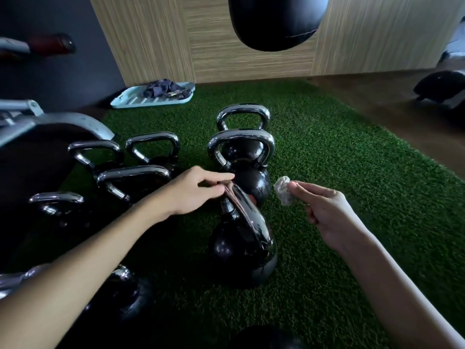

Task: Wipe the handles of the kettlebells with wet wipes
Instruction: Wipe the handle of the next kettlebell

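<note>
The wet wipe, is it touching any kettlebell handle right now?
No, the right hand pinches the crumpled wet wipe in the air, clear of the near kettlebell whose handle the left hand holds.

- kettlebell handles (241, 135): chromed metal, mirror-glossy, smooth.
- nearest kettlebell (236, 253), body: black, glossy, smooth coating.
- wipe (283, 190), at its 2 o'clock: white, crumpled, matt, fibrous.
- turf floor (332, 159): green synthetic pile, rough, matt.
- wall panel (251, 64), 12 o'clock: wood-grain, matt.
- tray (129, 101), 11 o'clock: pale-blue ribbed plastic, with dark cloth (161, 88) in it.
- punching bag (274, 23): black, smooth, faint sheen.
</note>
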A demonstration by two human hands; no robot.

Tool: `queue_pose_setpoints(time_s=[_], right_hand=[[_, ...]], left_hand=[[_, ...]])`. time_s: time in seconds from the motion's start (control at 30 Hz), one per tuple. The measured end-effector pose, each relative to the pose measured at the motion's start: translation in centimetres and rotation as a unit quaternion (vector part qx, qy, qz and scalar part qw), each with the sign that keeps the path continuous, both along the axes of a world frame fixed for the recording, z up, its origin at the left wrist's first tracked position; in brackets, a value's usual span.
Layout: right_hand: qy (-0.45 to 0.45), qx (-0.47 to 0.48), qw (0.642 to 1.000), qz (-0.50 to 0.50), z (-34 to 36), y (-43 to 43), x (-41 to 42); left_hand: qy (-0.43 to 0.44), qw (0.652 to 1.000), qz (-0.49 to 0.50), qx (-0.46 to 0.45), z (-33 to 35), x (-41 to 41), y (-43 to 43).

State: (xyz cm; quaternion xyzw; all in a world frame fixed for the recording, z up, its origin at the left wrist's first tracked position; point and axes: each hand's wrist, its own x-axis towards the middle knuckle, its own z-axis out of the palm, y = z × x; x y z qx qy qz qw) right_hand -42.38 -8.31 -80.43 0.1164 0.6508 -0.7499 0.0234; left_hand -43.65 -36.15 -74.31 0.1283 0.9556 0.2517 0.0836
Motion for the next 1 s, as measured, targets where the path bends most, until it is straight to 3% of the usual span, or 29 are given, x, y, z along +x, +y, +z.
queue_pose_setpoints(time_s=[0.07,0.2,0.37,0.47,0.67,0.83,1.0], right_hand=[[-0.006,-0.009,1.0,-0.004,-0.2,0.0,-0.2],[-0.006,-0.023,1.0,-0.01,-0.1,0.2,-0.8],[0.002,0.0,1.0,0.0,-0.3,-0.4,-1.9],[0.005,0.024,1.0,0.012,-0.1,-2.0,-2.4],[0.079,0.081,0.988,0.105,-0.6,-6.4,-3.3],[0.143,0.165,0.953,0.209,-2.9,-11.1,-3.6],[0.172,0.24,0.923,0.245,-4.4,-13.3,-4.0]], left_hand=[[-0.057,0.994,0.086,0.046,0.1,1.0,1.6],[-0.05,0.979,0.194,0.034,-0.3,2.0,4.0],[-0.067,0.97,0.199,0.122,-0.9,2.1,5.5],[-0.068,0.949,0.258,0.166,-1.8,1.7,5.0],[-0.062,0.942,0.255,0.207,-2.6,2.8,0.4],[-0.082,0.953,0.22,0.192,-2.4,4.0,-3.7],[-0.11,0.959,0.168,0.202,-2.4,4.7,-6.6]])
